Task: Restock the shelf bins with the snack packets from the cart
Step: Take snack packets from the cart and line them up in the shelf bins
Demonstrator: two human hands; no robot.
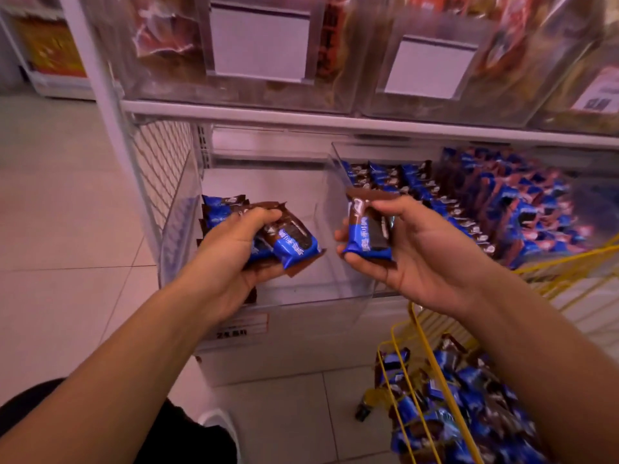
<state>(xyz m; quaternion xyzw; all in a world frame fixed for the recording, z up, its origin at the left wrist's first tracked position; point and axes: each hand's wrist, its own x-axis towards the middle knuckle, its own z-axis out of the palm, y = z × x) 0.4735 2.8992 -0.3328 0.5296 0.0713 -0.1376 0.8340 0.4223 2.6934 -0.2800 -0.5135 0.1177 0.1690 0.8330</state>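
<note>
My left hand (231,252) grips a bunch of blue-and-brown snack packets (288,239) inside the clear shelf bin (181,229) at the lower left of the shelf. A few more packets (217,205) lie at the bin's back left. My right hand (412,249) holds a small stack of the same packets (366,229) upright, just in front of the wall between this bin and the neighbouring bin. The neighbouring clear bin (335,159) is packed with rows of packets (469,199). The yellow wire cart (425,346) at the lower right holds several loose packets (469,396).
Above, clear bins (234,95) with reddish snack bags and blank white label holders (259,45) sit on the upper shelf. A wire mesh panel (160,162) closes the shelf's left side. Pale tiled floor (67,229) spreads to the left. My dark trouser leg and white shoe (217,423) are below.
</note>
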